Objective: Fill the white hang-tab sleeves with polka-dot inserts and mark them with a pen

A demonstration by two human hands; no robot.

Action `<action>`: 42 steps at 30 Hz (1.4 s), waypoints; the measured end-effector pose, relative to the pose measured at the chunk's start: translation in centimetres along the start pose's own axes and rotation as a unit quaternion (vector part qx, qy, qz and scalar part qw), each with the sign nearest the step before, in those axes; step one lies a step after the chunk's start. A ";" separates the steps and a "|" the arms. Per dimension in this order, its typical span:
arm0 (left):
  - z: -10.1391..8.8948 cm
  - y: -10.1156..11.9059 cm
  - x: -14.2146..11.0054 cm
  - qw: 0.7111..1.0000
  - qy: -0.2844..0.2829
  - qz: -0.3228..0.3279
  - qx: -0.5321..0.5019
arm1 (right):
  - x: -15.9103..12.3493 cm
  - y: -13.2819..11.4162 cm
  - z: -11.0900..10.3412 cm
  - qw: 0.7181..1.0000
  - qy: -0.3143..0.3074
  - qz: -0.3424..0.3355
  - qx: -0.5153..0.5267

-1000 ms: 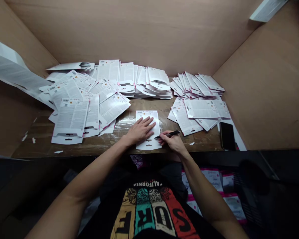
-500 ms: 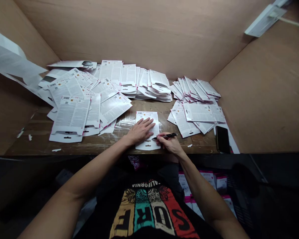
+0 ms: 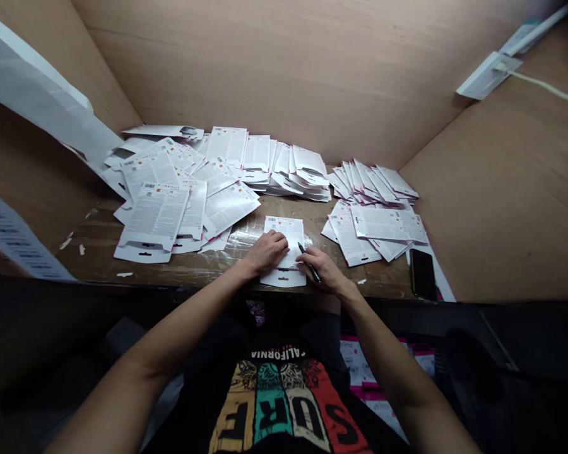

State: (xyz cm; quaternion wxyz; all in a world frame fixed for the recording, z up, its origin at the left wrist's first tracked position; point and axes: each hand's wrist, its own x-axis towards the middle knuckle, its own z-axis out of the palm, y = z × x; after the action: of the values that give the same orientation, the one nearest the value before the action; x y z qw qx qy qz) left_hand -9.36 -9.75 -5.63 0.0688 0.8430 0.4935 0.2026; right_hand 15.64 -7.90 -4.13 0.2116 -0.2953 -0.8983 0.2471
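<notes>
A flat white card packet [image 3: 284, 224] with printed text and a hang-hole flap lies at the table's front edge, between my hands. My left hand [image 3: 267, 252] grips its left side, with the fingers bent together over the printed face. A black pen [image 3: 313, 272] is held in my right hand [image 3: 326, 270], its shaft slanting down across the fingers. The right fingertips rest at the packet's right edge, near the flap fold. Part of the packet is hidden beneath my left hand.
Similar packets lie in a loose heap [image 3: 154, 214] at left, a row [image 3: 258, 154] at the back and a pile [image 3: 355, 236] at right. A black phone [image 3: 423, 274] lies at the front right. Cardboard walls [image 3: 265, 69] enclose the table, with small paper scraps [image 3: 124, 274] on it.
My left hand's fingers have gone from lying flat on the packet to bent. The pen has swung from pointing across the flap to slanting along my right hand. The view has shifted.
</notes>
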 end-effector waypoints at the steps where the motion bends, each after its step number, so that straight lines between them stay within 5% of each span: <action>1: -0.2 0.0 -0.3 1.000 -0.011 0.006 -0.009 | 0.2 0.2 0.1 0.999 -0.022 -0.023 -0.036; 10: -2.2 0.0 -3.5 0.990 -0.133 0.049 -0.027 | 2.0 0.0 1.4 0.971 -0.128 -0.100 -0.177; 16: -2.3 0.8 -5.5 0.986 -0.160 0.046 0.006 | 2.2 0.4 -1.0 0.988 0.097 0.061 -0.099; 22: -2.8 2.2 -8.9 0.987 -0.152 0.053 -0.008 | -3.7 -2.8 1.2 0.985 -0.084 -0.138 -0.054; 29: -1.9 1.9 -8.6 0.996 -0.078 0.035 -0.036 | -3.3 -3.8 4.9 0.983 0.074 0.080 -0.149; 32: -1.5 2.5 -9.4 0.996 -0.080 0.049 0.016 | -3.5 -4.6 5.2 0.972 0.122 0.113 -0.167; 35: -0.9 4.9 -11.7 0.994 -0.079 0.051 0.061 | -5.1 -6.6 5.9 0.968 0.175 0.160 -0.084; 38: -0.1 8.1 -13.3 0.995 -0.059 0.034 0.076 | -6.5 -8.3 6.0 0.949 0.176 0.236 0.110; 40: -0.7 8.8 -13.4 0.995 -0.043 0.050 0.072 | -6.4 -8.2 4.5 0.924 0.169 0.281 0.198; 42: -3.0 6.9 -13.3 0.996 -0.018 0.048 0.069 | -5.4 -6.6 1.3 0.908 0.199 0.305 0.204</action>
State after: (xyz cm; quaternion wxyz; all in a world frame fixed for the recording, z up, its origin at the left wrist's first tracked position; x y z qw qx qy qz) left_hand -10.79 -24.93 -4.36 0.0099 0.8721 0.4638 0.1556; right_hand 16.07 -16.42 -2.68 0.3561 -0.5486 -0.6332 0.4140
